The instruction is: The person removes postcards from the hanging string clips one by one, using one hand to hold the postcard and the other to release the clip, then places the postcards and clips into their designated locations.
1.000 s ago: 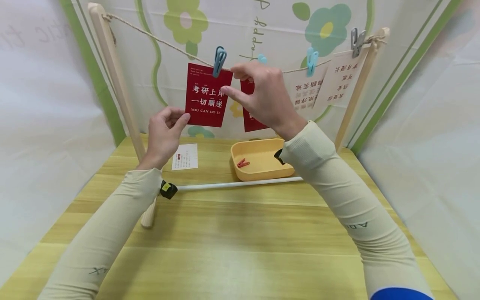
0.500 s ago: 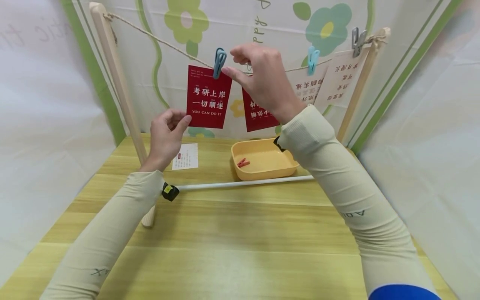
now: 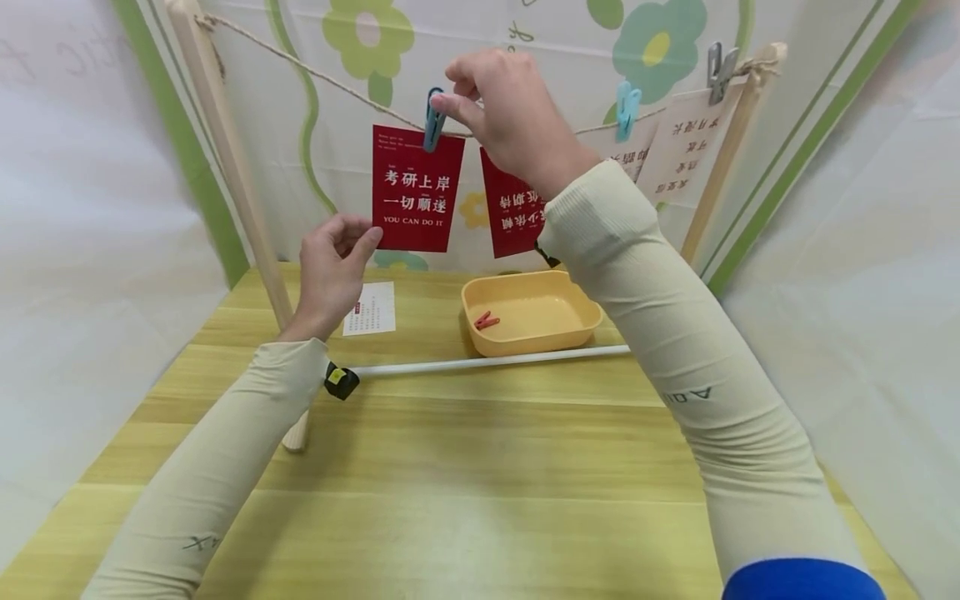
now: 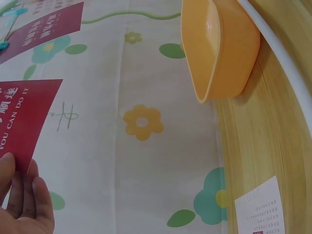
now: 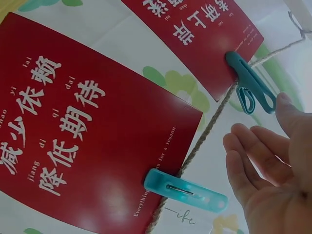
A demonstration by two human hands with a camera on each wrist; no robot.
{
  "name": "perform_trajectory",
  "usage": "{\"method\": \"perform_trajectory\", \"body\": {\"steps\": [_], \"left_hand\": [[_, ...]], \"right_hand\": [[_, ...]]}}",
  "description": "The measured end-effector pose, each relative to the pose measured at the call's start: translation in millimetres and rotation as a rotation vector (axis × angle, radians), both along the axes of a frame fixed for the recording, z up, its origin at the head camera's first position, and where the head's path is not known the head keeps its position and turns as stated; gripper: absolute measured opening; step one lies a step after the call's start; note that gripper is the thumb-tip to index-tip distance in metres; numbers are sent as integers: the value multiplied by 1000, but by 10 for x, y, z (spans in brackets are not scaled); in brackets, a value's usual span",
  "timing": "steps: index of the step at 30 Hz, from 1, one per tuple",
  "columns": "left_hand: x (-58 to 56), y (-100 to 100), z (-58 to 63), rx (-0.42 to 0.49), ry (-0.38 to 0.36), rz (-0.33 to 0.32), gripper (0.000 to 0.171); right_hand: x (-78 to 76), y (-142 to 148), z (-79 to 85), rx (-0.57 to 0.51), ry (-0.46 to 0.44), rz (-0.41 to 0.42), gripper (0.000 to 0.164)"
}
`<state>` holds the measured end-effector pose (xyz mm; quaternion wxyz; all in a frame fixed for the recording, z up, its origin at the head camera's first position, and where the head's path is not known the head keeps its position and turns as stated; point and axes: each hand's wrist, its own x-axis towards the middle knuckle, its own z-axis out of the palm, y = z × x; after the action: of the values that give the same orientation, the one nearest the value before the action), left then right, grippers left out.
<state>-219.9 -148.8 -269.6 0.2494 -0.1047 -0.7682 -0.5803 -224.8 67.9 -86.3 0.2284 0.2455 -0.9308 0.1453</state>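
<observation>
A red card (image 3: 416, 192) with white lettering hangs upright from the rope (image 3: 322, 79) under a dark blue-green clothespin (image 3: 433, 129). My left hand (image 3: 332, 267) pinches the card's lower left corner between thumb and fingers, seen too in the left wrist view on the card (image 4: 27, 119). My right hand (image 3: 517, 117) is up at the clothespin. In the right wrist view its thumb lies right at the clothespin's (image 5: 251, 83) handle end, with the other fingers loosely bent and apart from it. Beside it hangs a second red card (image 5: 97, 126) under a light blue clothespin (image 5: 185, 190).
Wooden posts (image 3: 225, 142) carry the rope. Pale cards (image 3: 686, 146) hang at the right by a light blue clothespin (image 3: 627, 108) and a grey clip (image 3: 720, 75). A yellow tray (image 3: 532, 342) with a red clothespin (image 3: 486, 320), a white rod (image 3: 465, 363) and a printed card (image 3: 378, 308) lie below.
My right hand has moved left and up along the rope, bringing its thumb to the dark clothespin. The left hand keeps its pinch on the red card.
</observation>
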Motion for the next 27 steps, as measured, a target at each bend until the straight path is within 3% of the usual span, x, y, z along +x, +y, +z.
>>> {"method": "perform_trajectory", "body": {"steps": [7, 17, 22, 27], "left_hand": [[12, 15, 4, -10, -11, 3, 23], [80, -11, -8, -29, -23, 14, 23], [101, -29, -21, -19, -35, 17, 23], [130, -16, 14, -19, -42, 22, 26]], "right_hand": [[-36, -56, 50, 11, -109, -43, 42], [-56, -113, 18, -3, -224, -20, 40], [-53, -152, 11, 4, -225, -33, 41], [-61, -160, 0, 9, -107, -29, 40]]}}
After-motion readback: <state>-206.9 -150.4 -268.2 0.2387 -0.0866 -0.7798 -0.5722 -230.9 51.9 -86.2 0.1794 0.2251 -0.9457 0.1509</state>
